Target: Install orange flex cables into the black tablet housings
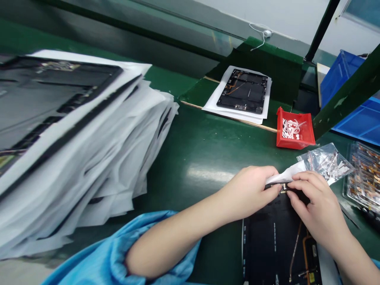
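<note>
A black tablet housing [261, 241] lies in front of me on a sheet of white paper [291, 173], with orange flex cables on its inner side. At its far edge my left hand [252, 192] is closed, with the thumb on the inner face and the fingers behind the edge and paper. My right hand [319, 209] is closed in a pinch, thumb and index fingertips at a small circuit board [283, 188] on that edge. Whatever sits between those fingertips is too small to make out.
A tall stack of housings interleaved with paper [118, 138] fills the left. Another housing [245, 91] lies on paper at the back. On the right are a red bin [295, 128] of small white parts, a plastic bag [329, 162], clear trays [363, 174] and blue crates [341, 75].
</note>
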Motion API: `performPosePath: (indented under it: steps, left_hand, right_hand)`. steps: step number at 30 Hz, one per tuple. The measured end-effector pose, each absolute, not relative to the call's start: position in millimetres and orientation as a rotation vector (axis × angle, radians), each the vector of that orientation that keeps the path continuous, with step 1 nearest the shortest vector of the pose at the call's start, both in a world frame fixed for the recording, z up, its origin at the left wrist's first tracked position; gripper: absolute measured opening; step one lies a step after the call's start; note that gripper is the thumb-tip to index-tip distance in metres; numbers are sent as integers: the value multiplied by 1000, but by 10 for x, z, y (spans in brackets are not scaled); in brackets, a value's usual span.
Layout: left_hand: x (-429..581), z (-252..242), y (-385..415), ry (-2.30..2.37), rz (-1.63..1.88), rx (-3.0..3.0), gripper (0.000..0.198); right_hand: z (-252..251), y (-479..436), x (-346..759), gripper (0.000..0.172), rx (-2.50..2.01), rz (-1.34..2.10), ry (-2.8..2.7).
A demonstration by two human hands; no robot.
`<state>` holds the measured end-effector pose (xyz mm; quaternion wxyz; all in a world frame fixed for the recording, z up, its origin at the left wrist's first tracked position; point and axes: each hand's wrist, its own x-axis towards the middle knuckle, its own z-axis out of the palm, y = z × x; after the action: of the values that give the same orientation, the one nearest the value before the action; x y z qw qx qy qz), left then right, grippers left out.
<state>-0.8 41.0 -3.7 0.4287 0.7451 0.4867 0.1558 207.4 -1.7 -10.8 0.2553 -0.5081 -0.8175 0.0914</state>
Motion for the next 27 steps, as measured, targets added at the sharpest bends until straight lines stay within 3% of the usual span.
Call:
performPosePath:
  steps: [27]
  left_hand:
    - [5,-25,405,1233,361,1865,13]
  right_hand:
    - [-175,-49,1968,14,-1404,184,-2211]
